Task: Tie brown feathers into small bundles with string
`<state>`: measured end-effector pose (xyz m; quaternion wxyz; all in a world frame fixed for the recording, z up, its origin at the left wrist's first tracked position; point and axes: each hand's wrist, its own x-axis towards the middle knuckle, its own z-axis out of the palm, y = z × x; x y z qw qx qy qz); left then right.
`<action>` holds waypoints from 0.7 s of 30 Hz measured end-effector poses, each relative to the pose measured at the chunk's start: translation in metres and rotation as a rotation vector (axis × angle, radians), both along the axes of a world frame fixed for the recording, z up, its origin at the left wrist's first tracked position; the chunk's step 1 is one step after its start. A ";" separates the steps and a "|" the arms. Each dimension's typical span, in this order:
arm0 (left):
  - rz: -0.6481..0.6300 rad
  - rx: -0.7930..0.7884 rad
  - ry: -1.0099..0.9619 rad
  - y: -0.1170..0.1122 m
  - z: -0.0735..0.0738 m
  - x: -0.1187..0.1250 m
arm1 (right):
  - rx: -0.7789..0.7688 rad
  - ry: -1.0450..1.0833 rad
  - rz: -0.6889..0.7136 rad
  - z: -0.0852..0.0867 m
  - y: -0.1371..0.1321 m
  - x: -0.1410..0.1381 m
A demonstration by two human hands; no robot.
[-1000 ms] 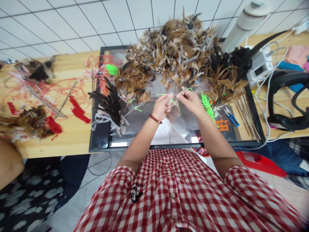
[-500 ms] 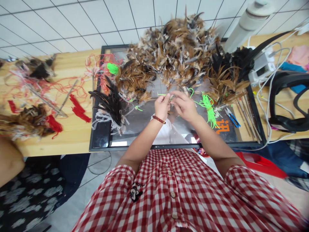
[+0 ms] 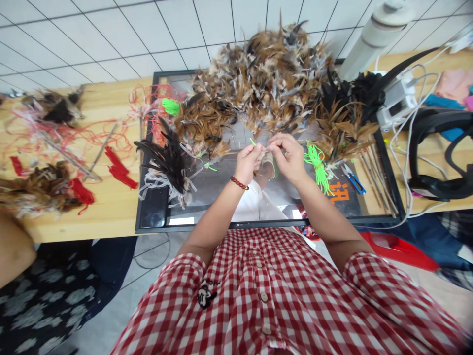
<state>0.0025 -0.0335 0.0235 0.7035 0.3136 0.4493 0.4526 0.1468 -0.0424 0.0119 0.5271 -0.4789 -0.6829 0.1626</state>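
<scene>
My left hand (image 3: pixel 247 163), with a red bead bracelet at the wrist, and my right hand (image 3: pixel 289 157) meet over a glass-topped black frame (image 3: pixel 146 212). Both hands are closed in a pinch on a thin bright green cord (image 3: pixel 253 142) and a small bundle of feathers between them. A big heap of brown feathers (image 3: pixel 269 79) lies just beyond my fingers. A bunch of green cords (image 3: pixel 317 165) rests to the right of my right hand.
Black feathers (image 3: pixel 168 158) tied with white strips lie at left. Small blue-handled scissors (image 3: pixel 353 178) and thin sticks (image 3: pixel 375 180) lie at right. Red cords (image 3: pixel 118 167) and more feathers cover the wooden table. Cables, a power strip (image 3: pixel 397 106) and black headphones (image 3: pixel 439 148) sit at far right. Another person's arm (image 3: pixel 13 249) shows at left.
My right hand swung in over my left and has drawn back to the right again. Both hands stay pinched on the green cord, whose free end has shifted.
</scene>
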 end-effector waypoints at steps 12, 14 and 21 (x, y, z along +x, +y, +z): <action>-0.284 0.331 0.404 -0.002 -0.007 -0.007 | -0.018 -0.018 0.075 -0.008 0.005 0.000; -0.324 0.451 0.482 -0.002 -0.005 -0.010 | -0.061 -0.002 0.102 -0.009 0.005 0.000; -0.386 0.667 0.664 -0.001 -0.001 -0.008 | -0.239 0.102 0.182 -0.005 0.007 0.003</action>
